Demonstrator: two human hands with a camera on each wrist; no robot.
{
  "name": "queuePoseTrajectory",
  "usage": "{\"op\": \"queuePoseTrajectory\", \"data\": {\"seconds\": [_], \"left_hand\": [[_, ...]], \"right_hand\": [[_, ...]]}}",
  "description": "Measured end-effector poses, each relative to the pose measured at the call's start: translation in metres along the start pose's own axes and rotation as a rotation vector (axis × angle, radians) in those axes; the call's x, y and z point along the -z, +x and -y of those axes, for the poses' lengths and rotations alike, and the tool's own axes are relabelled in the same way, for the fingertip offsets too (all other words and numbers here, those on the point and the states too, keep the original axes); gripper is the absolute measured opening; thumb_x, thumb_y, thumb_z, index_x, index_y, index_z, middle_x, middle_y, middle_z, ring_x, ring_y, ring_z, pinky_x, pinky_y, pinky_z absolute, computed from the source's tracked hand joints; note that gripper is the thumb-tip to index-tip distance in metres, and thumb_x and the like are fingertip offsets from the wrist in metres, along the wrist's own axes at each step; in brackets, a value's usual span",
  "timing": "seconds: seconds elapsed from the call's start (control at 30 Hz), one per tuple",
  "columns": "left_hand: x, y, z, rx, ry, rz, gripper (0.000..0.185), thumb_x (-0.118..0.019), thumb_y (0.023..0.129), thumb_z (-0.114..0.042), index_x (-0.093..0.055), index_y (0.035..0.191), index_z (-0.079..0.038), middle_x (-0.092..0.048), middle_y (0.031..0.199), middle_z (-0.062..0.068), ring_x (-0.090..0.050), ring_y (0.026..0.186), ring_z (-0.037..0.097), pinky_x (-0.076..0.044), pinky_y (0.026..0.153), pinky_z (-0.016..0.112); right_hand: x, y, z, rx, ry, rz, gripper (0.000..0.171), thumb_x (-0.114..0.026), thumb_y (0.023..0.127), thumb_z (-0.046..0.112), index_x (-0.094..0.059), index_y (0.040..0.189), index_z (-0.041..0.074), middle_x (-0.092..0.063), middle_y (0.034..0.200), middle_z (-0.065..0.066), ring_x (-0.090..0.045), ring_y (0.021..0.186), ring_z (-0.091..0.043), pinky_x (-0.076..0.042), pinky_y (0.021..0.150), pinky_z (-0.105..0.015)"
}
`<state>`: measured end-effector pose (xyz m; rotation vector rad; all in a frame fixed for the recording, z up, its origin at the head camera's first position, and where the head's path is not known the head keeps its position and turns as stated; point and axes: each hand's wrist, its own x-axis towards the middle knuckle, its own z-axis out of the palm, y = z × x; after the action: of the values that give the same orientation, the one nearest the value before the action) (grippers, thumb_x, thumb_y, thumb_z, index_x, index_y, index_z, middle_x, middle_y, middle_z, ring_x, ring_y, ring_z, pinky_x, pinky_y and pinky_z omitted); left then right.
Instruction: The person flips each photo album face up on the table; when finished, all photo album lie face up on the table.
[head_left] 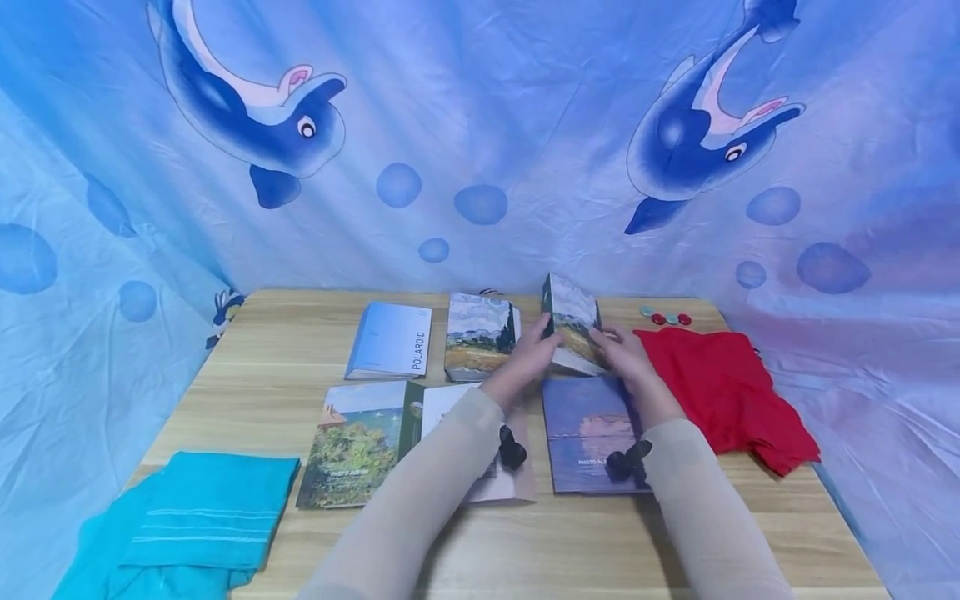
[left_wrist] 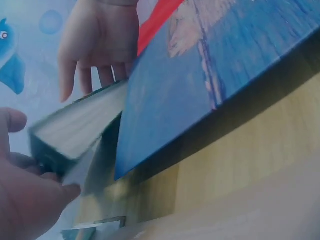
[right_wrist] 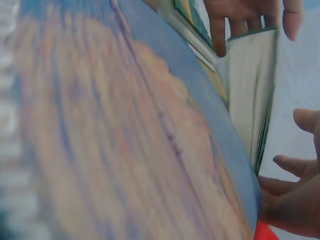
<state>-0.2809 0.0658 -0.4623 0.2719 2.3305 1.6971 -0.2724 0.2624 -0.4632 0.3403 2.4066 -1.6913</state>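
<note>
A thick photo album (head_left: 573,321) with a painted landscape cover stands tilted at the back of the table, its pale page edge (right_wrist: 250,85) showing in the right wrist view. My left hand (head_left: 534,354) holds the album by its left side. At the opposite side my right hand (head_left: 628,358) holds it too, fingers along the edge. Parts of the fingers are hidden behind the album. Just in front lies a purple-blue album (head_left: 585,425) with a seascape cover. A matching landscape album (head_left: 480,333) rests to the left of my left hand.
A blue Polaroid album (head_left: 390,337) sits back left. An opened-out garden-cover album (head_left: 356,450) lies in front, partly under my left forearm. Turquoise cloth (head_left: 202,517) is at front left, red cloth (head_left: 727,392) at right, with several small discs (head_left: 658,319) behind it.
</note>
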Motion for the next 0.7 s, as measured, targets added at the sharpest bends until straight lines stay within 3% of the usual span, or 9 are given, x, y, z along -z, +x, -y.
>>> {"op": "queuePoseTrajectory", "data": {"seconds": [0.17, 0.4, 0.53, 0.7], "left_hand": [[0.001, -0.004, 0.003, 0.032, 0.006, 0.06, 0.071, -0.05, 0.103, -0.036, -0.022, 0.162, -0.01, -0.02, 0.168, 0.007, -0.018, 0.153, 0.027, -0.018, 0.124, 0.048], [0.011, -0.014, 0.002, 0.021, 0.075, 0.044, 0.074, -0.051, 0.101, -0.045, -0.023, 0.162, -0.016, -0.024, 0.167, 0.007, -0.025, 0.151, 0.032, -0.023, 0.121, 0.054], [0.022, -0.026, 0.001, -0.026, 0.133, 0.038, 0.073, -0.051, 0.102, -0.05, -0.024, 0.163, -0.019, -0.027, 0.166, 0.006, -0.029, 0.149, 0.032, -0.027, 0.12, 0.054], [0.04, -0.048, 0.007, -0.122, 0.186, 0.054, 0.069, -0.051, 0.103, -0.05, -0.027, 0.161, -0.022, -0.03, 0.165, 0.005, -0.034, 0.147, 0.031, -0.029, 0.12, 0.052]], "right_hand": [[0.002, -0.005, 0.002, -0.001, -0.092, -0.046, 0.073, -0.057, 0.102, 0.043, -0.031, 0.158, 0.003, -0.031, 0.158, -0.028, -0.031, 0.145, -0.045, -0.03, 0.117, -0.06], [-0.001, -0.017, 0.006, 0.043, -0.176, -0.048, 0.079, -0.056, 0.102, 0.045, -0.023, 0.16, 0.005, -0.028, 0.161, -0.026, -0.026, 0.148, -0.045, -0.029, 0.117, -0.061], [-0.008, -0.027, 0.007, 0.113, -0.106, -0.066, 0.075, -0.058, 0.102, 0.044, -0.028, 0.158, 0.004, -0.033, 0.159, -0.025, -0.03, 0.146, -0.042, -0.031, 0.117, -0.058], [-0.023, -0.042, 0.013, 0.175, 0.068, -0.076, 0.064, -0.057, 0.104, 0.034, -0.035, 0.155, 0.001, -0.041, 0.153, -0.024, -0.038, 0.142, -0.038, -0.035, 0.116, -0.052]]}}
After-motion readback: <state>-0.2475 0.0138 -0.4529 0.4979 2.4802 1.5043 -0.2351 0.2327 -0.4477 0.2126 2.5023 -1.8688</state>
